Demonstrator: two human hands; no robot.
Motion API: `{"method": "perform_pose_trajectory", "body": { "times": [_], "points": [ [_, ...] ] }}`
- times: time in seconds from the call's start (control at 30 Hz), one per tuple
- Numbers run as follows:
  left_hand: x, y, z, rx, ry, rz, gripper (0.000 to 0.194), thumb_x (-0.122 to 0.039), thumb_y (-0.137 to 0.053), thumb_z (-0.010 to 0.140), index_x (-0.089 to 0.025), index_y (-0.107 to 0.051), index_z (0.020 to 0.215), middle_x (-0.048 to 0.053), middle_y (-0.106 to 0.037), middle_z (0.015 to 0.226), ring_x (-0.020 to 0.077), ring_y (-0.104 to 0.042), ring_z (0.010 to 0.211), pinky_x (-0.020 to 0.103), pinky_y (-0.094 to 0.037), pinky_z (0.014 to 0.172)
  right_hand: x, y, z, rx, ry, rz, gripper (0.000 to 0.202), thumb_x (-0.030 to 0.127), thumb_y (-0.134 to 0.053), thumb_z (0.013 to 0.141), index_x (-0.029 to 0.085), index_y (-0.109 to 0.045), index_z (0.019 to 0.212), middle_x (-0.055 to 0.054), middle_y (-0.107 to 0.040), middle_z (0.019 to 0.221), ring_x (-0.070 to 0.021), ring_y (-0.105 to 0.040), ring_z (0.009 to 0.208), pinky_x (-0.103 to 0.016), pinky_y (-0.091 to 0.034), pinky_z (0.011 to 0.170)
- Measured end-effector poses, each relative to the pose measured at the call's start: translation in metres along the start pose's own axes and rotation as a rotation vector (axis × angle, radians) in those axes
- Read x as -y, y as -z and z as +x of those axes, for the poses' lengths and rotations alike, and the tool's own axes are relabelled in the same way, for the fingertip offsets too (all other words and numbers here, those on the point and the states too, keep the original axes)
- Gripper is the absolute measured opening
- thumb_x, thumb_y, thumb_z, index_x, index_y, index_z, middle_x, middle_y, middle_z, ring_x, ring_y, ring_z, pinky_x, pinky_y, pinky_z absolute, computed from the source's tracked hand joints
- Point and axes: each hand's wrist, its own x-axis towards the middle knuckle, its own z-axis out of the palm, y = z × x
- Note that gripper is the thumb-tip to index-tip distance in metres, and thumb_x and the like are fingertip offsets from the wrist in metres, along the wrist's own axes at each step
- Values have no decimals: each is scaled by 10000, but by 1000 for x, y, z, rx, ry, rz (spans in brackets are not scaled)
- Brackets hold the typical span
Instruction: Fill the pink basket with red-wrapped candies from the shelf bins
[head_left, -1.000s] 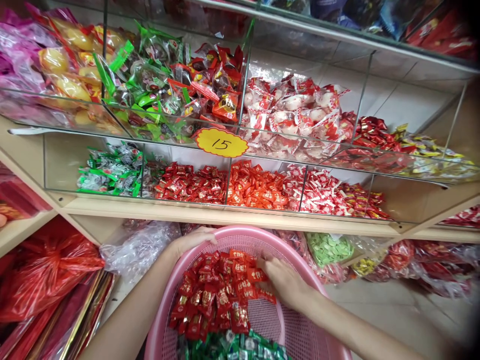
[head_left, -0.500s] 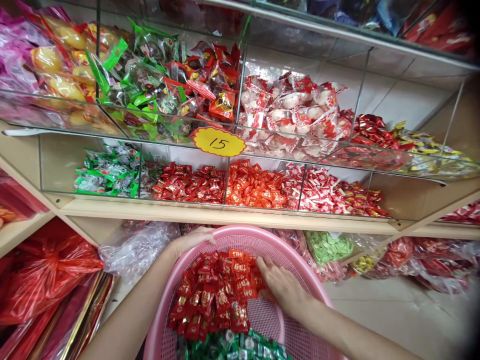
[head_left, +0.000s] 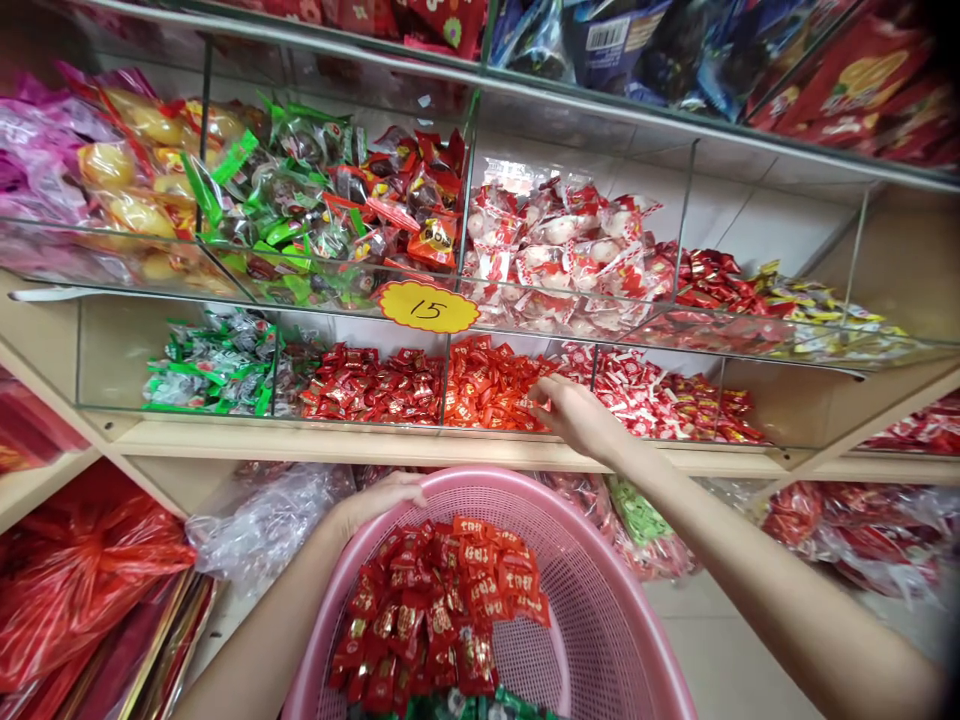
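Note:
My left hand (head_left: 377, 503) is closed over the far left rim of a pink plastic basket (head_left: 637, 610). Inside the basket lie red wrapped candies (head_left: 409, 620), with orange-red wrapped candies (head_left: 506, 570) on their right and green wrapped candies (head_left: 480, 706) at the near side. Beyond the basket, my right hand (head_left: 577, 412) is at the front of a lower shelf bin, over its orange-red candies (head_left: 487, 385). Its fingers are loosely bent and apart, and I see nothing held in them; the fingertips are partly hidden.
Clear dividers split the glass-fronted candy shelf (head_left: 322, 440) into bins. A yellow price tag (head_left: 427, 307) reading 15 hangs between the two rows. Below stand plastic bags of candy (head_left: 577, 495) and a clear bag (head_left: 270, 520). A red bag (head_left: 82, 580) lies at left.
My right hand has left the candies in the basket and moved up and forward to the orange-red candy bin. My left hand keeps its hold on the rim. The view has tilted up slightly.

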Motion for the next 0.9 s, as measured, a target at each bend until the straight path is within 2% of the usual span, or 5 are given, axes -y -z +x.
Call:
{"method": "perform_pose_trajectory", "body": {
  "times": [0.17, 0.33, 0.47, 0.77, 0.9],
  "points": [
    [2, 3, 0, -41, -1, 32, 505, -273, -503, 608, -159, -558, 1097, 22, -643, 948, 221, -549, 878, 283, -386, 783, -29, -24, 29, 94, 15, -101, 150, 189, -487, 752, 162, -534, 892, -75, -523, 925, -145, -511, 812, -218, -347, 670],
    [0, 4, -1, -25, -24, 81, 478, -271, -494, 623, -166, -571, 1083, 10, -644, 916, 220, -543, 862, 281, -396, 749, -29, -34, 35, 174, 15, -165, 228, 157, -505, 706, 151, -545, 931, -85, -528, 938, -153, -516, 817, -217, -345, 651],
    [-6, 2, -3, -88, 3, 127, 442, -267, -506, 621, -191, -601, 1045, -8, -637, 949, 226, -524, 906, 267, -385, 767, -27, -36, 36, 199, 21, -200, 256, 129, -498, 673, 128, -552, 924, -103, -533, 932, -162, -521, 799, -225, -344, 629],
    [-8, 1, -5, -81, 20, 119, 470, -258, -495, 623, -175, -580, 1078, 1, -637, 958, 215, -529, 873, 262, -392, 753, -41, -22, 38, 223, -12, -36, 292, 149, -558, 622, 155, -577, 914, -74, -554, 933, -167, -508, 833, -217, -370, 688],
    [-8, 0, -3, -55, -10, 102, 469, -251, -483, 629, -163, -576, 1080, 0, -647, 894, 214, -531, 873, 270, -389, 765, -39, -11, 37, 268, -31, 76, 269, 158, -540, 636, 148, -585, 902, -41, -580, 836, -144, -514, 725, -214, -380, 627]
  ]
}}
